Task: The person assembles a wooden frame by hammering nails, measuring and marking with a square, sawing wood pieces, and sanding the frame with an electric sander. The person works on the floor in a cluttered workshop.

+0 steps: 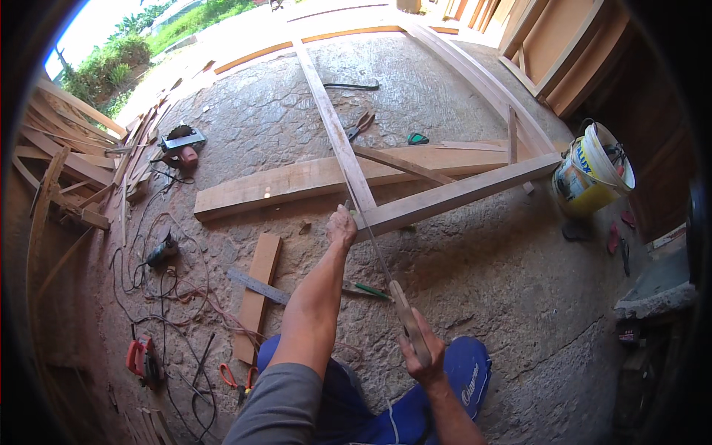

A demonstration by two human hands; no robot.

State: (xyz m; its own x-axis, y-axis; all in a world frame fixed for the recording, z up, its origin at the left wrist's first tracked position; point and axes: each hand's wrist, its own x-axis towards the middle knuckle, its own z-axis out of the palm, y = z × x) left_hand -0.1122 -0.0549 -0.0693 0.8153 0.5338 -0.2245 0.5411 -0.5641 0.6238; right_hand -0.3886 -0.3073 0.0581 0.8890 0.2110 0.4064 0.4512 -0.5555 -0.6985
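My right hand (424,348) is wrapped round the wooden handle (406,315) of a long tool with a thin blade (377,248). The blade looks like a handsaw seen edge-on, though its teeth cannot be made out. It slants up and away from me, across the near corner of a wooden frame (437,194). At that corner my left hand (341,227) is closed, gripping the frame's end beside the blade. The frame rests partly over a thick plank (274,187) on the floor. A diagonal brace (404,165) joins two of its beams.
A paint bucket (593,174) stands by the frame's right corner. On the left lie a circular saw (184,144), black and red power tools (162,251) with tangled cords, and piled offcuts (89,159). Near my knees are a board (259,289), a metal ruler (256,285) and orange-handled pliers (239,382).
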